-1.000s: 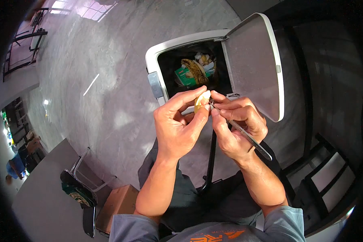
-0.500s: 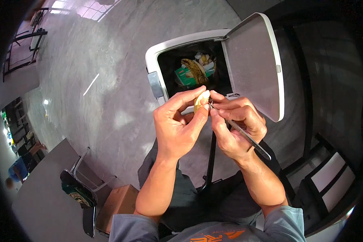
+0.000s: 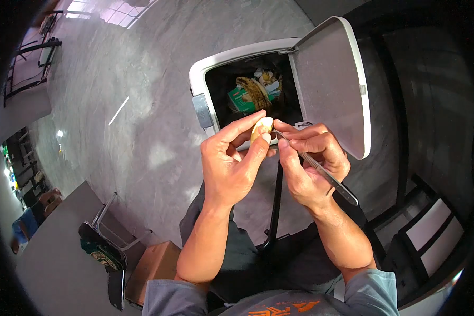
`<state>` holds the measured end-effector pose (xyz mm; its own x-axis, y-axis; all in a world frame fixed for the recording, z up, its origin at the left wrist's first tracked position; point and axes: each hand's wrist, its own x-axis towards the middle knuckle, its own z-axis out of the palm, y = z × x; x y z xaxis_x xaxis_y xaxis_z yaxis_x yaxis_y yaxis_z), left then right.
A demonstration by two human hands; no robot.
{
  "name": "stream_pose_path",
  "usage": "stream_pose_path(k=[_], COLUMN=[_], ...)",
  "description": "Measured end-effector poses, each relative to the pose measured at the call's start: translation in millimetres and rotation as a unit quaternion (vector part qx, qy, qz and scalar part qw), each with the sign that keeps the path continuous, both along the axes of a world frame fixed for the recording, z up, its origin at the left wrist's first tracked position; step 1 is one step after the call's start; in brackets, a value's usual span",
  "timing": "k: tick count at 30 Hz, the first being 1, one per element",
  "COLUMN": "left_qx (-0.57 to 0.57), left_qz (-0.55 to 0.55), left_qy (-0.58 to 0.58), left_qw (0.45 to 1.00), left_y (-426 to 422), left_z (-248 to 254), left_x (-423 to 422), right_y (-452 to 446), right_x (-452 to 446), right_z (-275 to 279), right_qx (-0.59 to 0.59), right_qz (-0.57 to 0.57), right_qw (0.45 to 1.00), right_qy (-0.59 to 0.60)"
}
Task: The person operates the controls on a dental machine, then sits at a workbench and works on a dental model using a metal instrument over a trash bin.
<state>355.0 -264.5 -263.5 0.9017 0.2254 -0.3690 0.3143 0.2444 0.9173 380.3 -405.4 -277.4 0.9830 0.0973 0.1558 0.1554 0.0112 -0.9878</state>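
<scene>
Between the thumb and fingers of my left hand [image 3: 227, 162] is a small, rounded, pale yellow piece [image 3: 261, 128], with a brownish patch on its side. I cannot tell exactly what it is. My right hand [image 3: 317, 164] is closed on a slim metal tool [image 3: 319, 168] with a ridged grip and a fine tip, which looks like tweezers. Its rounded back end points down to the right, and the tip lies just right of the yellow piece. Both hands are over the near edge of an open white bin [image 3: 197, 79].
Inside the bin are a dark, spotted banana peel [image 3: 258, 95] and a green box [image 3: 241, 100]. The bin's lid [image 3: 334, 87] stands open on the right. A cardboard box [image 3: 154, 268] and a chair [image 3: 117, 260] are at lower left. Another person [image 3: 23, 229] is at far left.
The yellow piece has turned and shifted slightly left in my left hand, showing more of its surface. My right hand has drawn the metal tool slightly away to the right.
</scene>
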Motion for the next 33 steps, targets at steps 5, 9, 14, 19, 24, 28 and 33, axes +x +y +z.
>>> stream_pose_path(k=[5,9,14,19,24,28,33], left_qx=[-0.021,-0.018,-0.031,-0.035,-0.031,-0.031,-0.019], left_qz=[0.0,-0.002,0.001,-0.003,-0.007,-0.001,0.008], left_qy=[0.009,0.01,0.021,0.028,0.026,0.023,-0.02], left_qw=[1.0,1.0,0.999,0.999,0.999,0.999,1.0], left_y=[-0.8,-0.3,-1.6,-1.3,-1.9,-2.5,-3.3], left_z=[0.4,0.8,1.6,2.8,0.9,0.9,-1.4], left_x=[0.6,0.5,0.1,0.6,0.3,0.3,0.3], right_y=[-0.5,0.1,-1.5,2.0,3.8,0.4,-1.6], right_x=[-0.4,0.1,1.6,3.1,1.2,-2.6,-2.4], right_z=[-1.2,-1.4,-1.4,-4.0,-3.8,-2.4,-2.4], right_qx=[0.014,0.003,-0.042,-0.029,0.015,0.021,-0.003], right_qz=[0.013,0.008,-0.003,-0.035,-0.04,-0.004,0.008], right_qw=[1.0,1.0,0.999,0.998,0.999,1.0,1.0], right_qy=[0.025,0.018,-0.022,-0.046,-0.003,0.018,0.0])
